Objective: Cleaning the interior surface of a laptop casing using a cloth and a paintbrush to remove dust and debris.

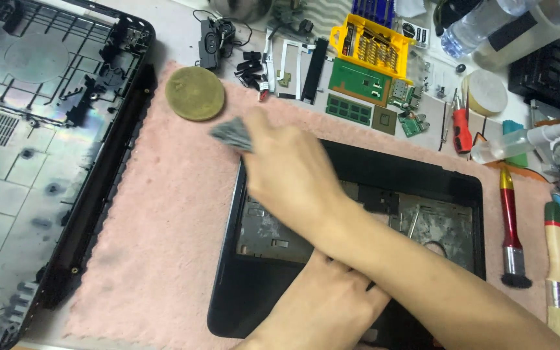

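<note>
Right hand (293, 172) pinches a grey cloth (231, 134) at the black laptop shell (416, 178) on the pink mat (163, 227); left hand (325, 304) lies flat, bracing it—advisable: light, steady strokes.

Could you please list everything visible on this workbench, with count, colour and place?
Laptop palmrest shell: one, black, centre of the pink mat.
Laptop bottom cover: one, black, left edge.
Round pad: one, olive, top of the mat.
Circuit boards: several, green, upper centre.
Screwdriver bit case: one, yellow, top.
Brushes: two, one red-handled, one wooden-handled, right.
Screwdriver: one, red, upper right.
Spray bottle: one, clear, right.
Grey piece: one, blurred, at the right hand's fingertips.
Right hand: above the shell, crossing over.
Left hand: resting on the shell's front.
</note>
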